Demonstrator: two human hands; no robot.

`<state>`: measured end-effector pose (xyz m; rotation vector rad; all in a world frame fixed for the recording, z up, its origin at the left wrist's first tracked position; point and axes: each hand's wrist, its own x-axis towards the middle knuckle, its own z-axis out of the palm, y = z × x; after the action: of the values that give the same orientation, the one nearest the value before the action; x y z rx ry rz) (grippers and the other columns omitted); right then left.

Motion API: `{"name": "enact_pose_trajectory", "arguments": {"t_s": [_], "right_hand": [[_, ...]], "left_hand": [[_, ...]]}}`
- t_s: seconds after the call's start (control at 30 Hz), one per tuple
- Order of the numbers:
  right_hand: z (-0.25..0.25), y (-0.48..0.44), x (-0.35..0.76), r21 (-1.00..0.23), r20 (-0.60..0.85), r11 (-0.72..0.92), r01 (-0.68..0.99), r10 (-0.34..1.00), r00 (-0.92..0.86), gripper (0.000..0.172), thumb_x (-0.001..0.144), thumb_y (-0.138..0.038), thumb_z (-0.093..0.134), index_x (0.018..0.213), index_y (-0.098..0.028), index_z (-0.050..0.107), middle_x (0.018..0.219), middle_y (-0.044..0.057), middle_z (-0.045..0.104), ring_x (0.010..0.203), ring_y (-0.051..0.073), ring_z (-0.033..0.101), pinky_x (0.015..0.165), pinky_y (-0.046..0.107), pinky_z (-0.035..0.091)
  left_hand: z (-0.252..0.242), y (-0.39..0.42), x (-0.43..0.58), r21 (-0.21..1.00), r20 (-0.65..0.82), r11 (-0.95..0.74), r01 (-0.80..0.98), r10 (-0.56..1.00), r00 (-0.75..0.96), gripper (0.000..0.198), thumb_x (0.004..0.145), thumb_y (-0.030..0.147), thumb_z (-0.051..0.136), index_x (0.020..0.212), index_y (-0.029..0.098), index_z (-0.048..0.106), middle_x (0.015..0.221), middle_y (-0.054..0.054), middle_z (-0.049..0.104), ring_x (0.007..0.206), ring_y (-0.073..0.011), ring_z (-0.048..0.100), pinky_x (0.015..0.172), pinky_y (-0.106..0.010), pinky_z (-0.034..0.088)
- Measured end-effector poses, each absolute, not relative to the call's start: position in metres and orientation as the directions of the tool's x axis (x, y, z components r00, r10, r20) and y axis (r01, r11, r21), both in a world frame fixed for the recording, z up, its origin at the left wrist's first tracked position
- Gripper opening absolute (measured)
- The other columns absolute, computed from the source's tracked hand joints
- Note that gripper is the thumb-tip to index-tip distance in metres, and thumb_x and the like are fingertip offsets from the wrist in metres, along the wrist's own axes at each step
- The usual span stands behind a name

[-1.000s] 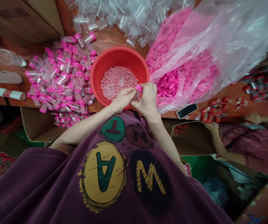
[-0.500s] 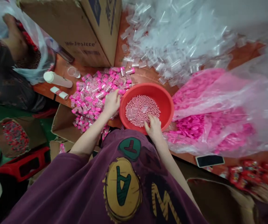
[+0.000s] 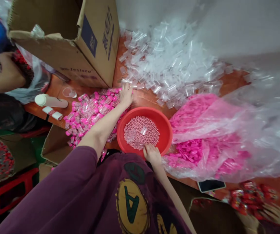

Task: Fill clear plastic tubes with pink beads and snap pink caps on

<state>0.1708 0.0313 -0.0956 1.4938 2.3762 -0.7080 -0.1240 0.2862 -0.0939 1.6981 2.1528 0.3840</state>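
My left hand [image 3: 126,93] reaches far forward over the heap of pink-capped filled tubes [image 3: 91,112]. Its fingers are stretched out at the near edge of the pile of empty clear tubes [image 3: 171,61], and I see nothing in it. My right hand [image 3: 151,153] rests at the near rim of the red bowl [image 3: 165,130], fingers curled down among the small pink beads [image 3: 141,131]. What those fingers hold, if anything, is hidden.
A large open cardboard box [image 3: 64,42] stands at the back left. A clear bag of pink caps [image 3: 203,139] lies to the right, with a phone [image 3: 210,185] in front of it. A white bottle [image 3: 51,101] lies at left. Another person's hand [image 3: 6,73] works at far left.
Both hands held one pink-capped tube together a second ago. The left hand then went to the filled heap and on to the clear tubes; the right hand dropped to the bowl's near rim.
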Motion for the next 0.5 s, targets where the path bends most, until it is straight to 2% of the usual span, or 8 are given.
{"name": "enact_pose_trajectory", "arguments": {"t_s": [0.07,0.13,0.2,0.27,0.37,0.43,0.5], "right_hand": [[-0.096,0.029,0.173,-0.256,-0.462,0.360,0.897,0.770,-0.441,0.025,0.112,-0.023,0.061,0.122,-0.018,0.083,0.115,0.008,0.088,0.106,0.023,0.078,0.088,0.035,0.041],[-0.098,0.025,0.174,-0.241,-0.469,0.361,0.901,0.769,-0.434,0.023,0.111,-0.023,0.061,0.118,-0.020,0.083,0.112,0.007,0.087,0.103,0.023,0.078,0.087,0.035,0.041],[-0.100,0.021,0.175,-0.230,-0.470,0.357,0.905,0.774,-0.425,0.022,0.111,-0.023,0.062,0.117,-0.021,0.083,0.109,0.006,0.087,0.102,0.023,0.078,0.087,0.035,0.041],[-0.099,0.020,0.174,-0.231,-0.477,0.348,0.909,0.773,-0.418,0.021,0.110,-0.022,0.063,0.116,-0.021,0.083,0.106,0.006,0.086,0.101,0.023,0.077,0.088,0.036,0.041],[-0.093,0.021,0.169,-0.241,-0.523,0.321,0.916,0.752,-0.401,0.024,0.110,-0.023,0.061,0.116,-0.020,0.083,0.104,0.008,0.085,0.100,0.024,0.076,0.087,0.036,0.040],[-0.088,0.024,0.164,-0.251,-0.567,0.289,0.924,0.730,-0.383,0.026,0.111,-0.025,0.058,0.116,-0.019,0.083,0.104,0.010,0.085,0.100,0.025,0.075,0.087,0.037,0.040],[-0.084,0.026,0.160,-0.265,-0.610,0.244,0.933,0.707,-0.358,0.031,0.113,-0.026,0.054,0.116,-0.018,0.083,0.105,0.013,0.085,0.100,0.027,0.074,0.085,0.038,0.040]], "left_hand": [[-0.101,0.316,-0.124,0.412,-0.165,0.371,0.832,0.929,-0.332,0.071,0.098,0.015,0.075,0.166,0.019,0.056,0.188,-0.022,0.029,0.176,-0.0447,0.028,0.136,-0.067,0.040],[-0.109,0.340,-0.127,0.382,-0.264,0.485,0.787,0.873,-0.410,0.100,0.088,0.024,0.093,0.175,0.026,0.043,0.192,-0.020,0.017,0.178,-0.0498,0.020,0.134,-0.074,0.040],[-0.116,0.360,-0.129,0.357,-0.349,0.524,0.773,0.842,-0.410,0.121,0.076,0.034,0.104,0.178,0.030,0.038,0.193,-0.018,0.013,0.177,-0.0530,0.017,0.133,-0.078,0.038],[-0.123,0.373,-0.127,0.377,-0.361,0.497,0.782,0.856,-0.370,0.123,0.072,0.046,0.107,0.175,0.027,0.043,0.192,-0.019,0.017,0.176,-0.0527,0.017,0.135,-0.079,0.032],[-0.134,0.385,-0.124,0.391,-0.324,0.420,0.819,0.896,-0.304,0.107,0.083,0.061,0.098,0.171,0.024,0.049,0.188,-0.015,0.030,0.172,-0.0421,0.024,0.139,-0.071,0.029],[-0.143,0.390,-0.124,0.319,-0.345,0.397,0.860,0.894,-0.285,0.097,0.094,0.059,0.089,0.174,0.026,0.044,0.187,-0.008,0.035,0.169,-0.0295,0.029,0.141,-0.059,0.031],[-0.156,0.396,-0.127,0.265,-0.352,0.418,0.869,0.881,-0.316,0.091,0.104,0.051,0.083,0.176,0.025,0.032,0.188,-0.003,0.033,0.164,-0.0161,0.026,0.143,-0.051,0.026]]}}
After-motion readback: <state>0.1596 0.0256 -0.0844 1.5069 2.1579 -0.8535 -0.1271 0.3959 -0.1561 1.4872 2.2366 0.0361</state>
